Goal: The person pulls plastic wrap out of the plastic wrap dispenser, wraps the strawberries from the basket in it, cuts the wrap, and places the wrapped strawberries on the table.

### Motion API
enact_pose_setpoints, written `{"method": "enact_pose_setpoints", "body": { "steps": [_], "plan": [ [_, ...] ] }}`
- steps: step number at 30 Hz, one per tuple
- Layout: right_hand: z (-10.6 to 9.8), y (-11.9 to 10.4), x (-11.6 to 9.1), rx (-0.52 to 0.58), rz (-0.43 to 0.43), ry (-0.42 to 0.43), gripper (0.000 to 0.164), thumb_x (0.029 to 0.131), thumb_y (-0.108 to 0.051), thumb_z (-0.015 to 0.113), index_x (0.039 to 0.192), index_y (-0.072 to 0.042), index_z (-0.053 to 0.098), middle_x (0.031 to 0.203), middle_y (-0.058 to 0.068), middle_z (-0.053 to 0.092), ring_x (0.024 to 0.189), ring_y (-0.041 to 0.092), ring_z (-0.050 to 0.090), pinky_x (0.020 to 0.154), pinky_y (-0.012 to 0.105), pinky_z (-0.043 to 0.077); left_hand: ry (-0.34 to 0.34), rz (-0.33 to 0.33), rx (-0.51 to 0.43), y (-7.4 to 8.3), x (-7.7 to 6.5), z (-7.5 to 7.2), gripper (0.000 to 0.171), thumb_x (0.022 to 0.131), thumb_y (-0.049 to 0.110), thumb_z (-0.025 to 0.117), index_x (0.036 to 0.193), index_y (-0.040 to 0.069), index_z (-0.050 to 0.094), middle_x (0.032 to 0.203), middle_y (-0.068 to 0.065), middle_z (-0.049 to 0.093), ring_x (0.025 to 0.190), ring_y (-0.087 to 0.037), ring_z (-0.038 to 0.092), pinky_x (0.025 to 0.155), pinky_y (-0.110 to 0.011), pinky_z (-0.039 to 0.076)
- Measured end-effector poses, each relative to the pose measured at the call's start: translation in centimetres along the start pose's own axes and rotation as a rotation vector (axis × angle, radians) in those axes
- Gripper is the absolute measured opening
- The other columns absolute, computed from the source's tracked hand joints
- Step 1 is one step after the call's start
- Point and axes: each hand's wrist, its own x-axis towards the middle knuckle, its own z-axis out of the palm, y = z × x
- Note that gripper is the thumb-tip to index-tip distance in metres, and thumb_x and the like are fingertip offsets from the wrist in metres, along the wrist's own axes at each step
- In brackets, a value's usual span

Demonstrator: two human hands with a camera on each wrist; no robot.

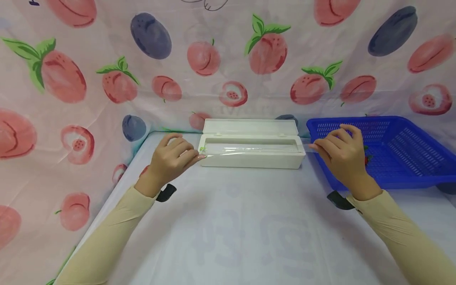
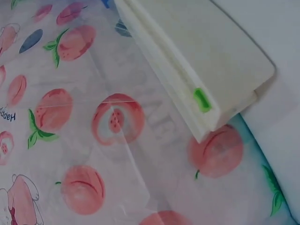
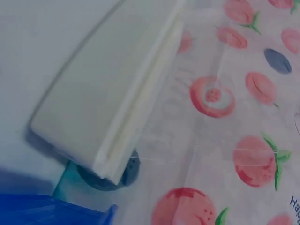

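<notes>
Clear plastic film [image 1: 235, 153] stretches between my two hands in the head view, in front of a white cling-film box [image 1: 251, 161] with its lid [image 1: 250, 126] raised at the back. My left hand [image 1: 171, 156] pinches the film's left end by the box's left corner. On the other side, my right hand [image 1: 342, 152] pinches the right end, overlapping the blue basket's left side. A white roll [image 1: 249, 146] lies inside the box. A green slider [image 2: 202, 100] shows at the box's end in the left wrist view. Neither wrist view shows fingers.
A blue plastic basket [image 1: 402, 182] stands at the right, with a small red and green item [image 1: 368, 160] inside, partly hidden by my right hand. White cloth [image 1: 249, 225] covers the table. Fruit-printed sheeting [image 1: 228, 39] hangs behind and along the left.
</notes>
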Motion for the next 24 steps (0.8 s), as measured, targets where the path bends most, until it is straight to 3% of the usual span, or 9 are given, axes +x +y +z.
{"method": "enact_pose_setpoints", "body": {
  "steps": [2, 7, 9, 14, 18, 21, 24],
  "plan": [
    [-0.4, -0.4, -0.8, 0.023, -0.060, 0.007, 0.048, 0.094, -0.035, 0.054, 0.066, 0.003, 0.066, 0.056, 0.018, 0.060, 0.062, 0.034, 0.055, 0.086, 0.054, 0.043, -0.014, 0.059, -0.039, 0.5, -0.5, -0.4, 0.029, 0.088, 0.024, 0.065, 0.065, 0.007, 0.063, 0.060, -0.004, 0.060, 0.056, -0.017, 0.057, 0.071, -0.037, 0.053],
    [-1.2, -1.4, -2.5, 0.093, -0.259, -0.040, 0.044, 0.096, -0.028, 0.051, 0.067, 0.001, 0.066, 0.055, 0.012, 0.059, 0.057, 0.028, 0.055, 0.105, 0.040, 0.040, -0.113, 0.209, -0.119, 1.7, -2.6, -1.1, 0.026, 0.091, 0.023, 0.060, 0.070, 0.009, 0.064, 0.063, 0.000, 0.062, 0.058, -0.012, 0.057, 0.069, -0.031, 0.054],
    [-1.4, -1.8, -3.0, 0.125, -0.337, -0.074, 0.041, 0.096, -0.026, 0.050, 0.068, -0.001, 0.065, 0.055, 0.009, 0.060, 0.056, 0.025, 0.055, 0.106, 0.038, 0.039, -0.157, 0.271, -0.137, 2.2, -3.6, -1.2, 0.027, 0.093, 0.023, 0.058, 0.071, 0.010, 0.064, 0.063, 0.002, 0.061, 0.060, -0.010, 0.057, 0.069, -0.029, 0.054],
    [-1.4, -2.0, -5.0, 0.188, -0.521, -0.182, 0.036, 0.099, -0.016, 0.044, 0.072, -0.006, 0.064, 0.061, 0.002, 0.061, 0.061, 0.020, 0.056, 0.083, 0.045, 0.046, -0.289, 0.408, -0.173, 3.8, -6.0, -0.8, 0.029, 0.098, 0.017, 0.047, 0.074, 0.012, 0.062, 0.066, 0.005, 0.057, 0.064, -0.009, 0.056, 0.073, -0.025, 0.053],
    [-1.0, -1.9, -6.8, 0.185, -0.657, -0.339, 0.039, 0.102, -0.007, 0.033, 0.081, -0.010, 0.066, 0.068, -0.002, 0.061, 0.069, 0.016, 0.057, 0.083, 0.046, 0.048, -0.473, 0.478, -0.193, 4.7, -7.5, -0.2, 0.035, 0.100, 0.005, 0.033, 0.078, 0.013, 0.058, 0.070, 0.005, 0.055, 0.070, -0.010, 0.055, 0.077, -0.025, 0.050],
    [-0.3, -2.1, -8.0, 0.179, -0.729, -0.430, 0.042, 0.101, -0.003, 0.026, 0.081, -0.012, 0.062, 0.069, -0.004, 0.058, 0.071, 0.016, 0.054, 0.081, 0.044, 0.048, -0.630, 0.491, -0.176, 5.1, -8.2, 0.3, 0.021, 0.092, 0.001, 0.047, 0.078, 0.013, 0.055, 0.072, 0.004, 0.054, 0.072, -0.011, 0.053, 0.079, -0.026, 0.047],
    [0.7, -2.2, -9.1, 0.163, -0.760, -0.519, 0.044, 0.099, 0.002, 0.020, 0.079, -0.012, 0.057, 0.069, -0.004, 0.054, 0.071, 0.015, 0.051, 0.081, 0.041, 0.047, -0.767, 0.456, -0.175, 5.6, -8.5, 0.9, 0.013, 0.081, 0.006, 0.065, 0.077, 0.014, 0.055, 0.071, 0.005, 0.054, 0.070, -0.011, 0.051, 0.076, -0.025, 0.045]
  ]
}}
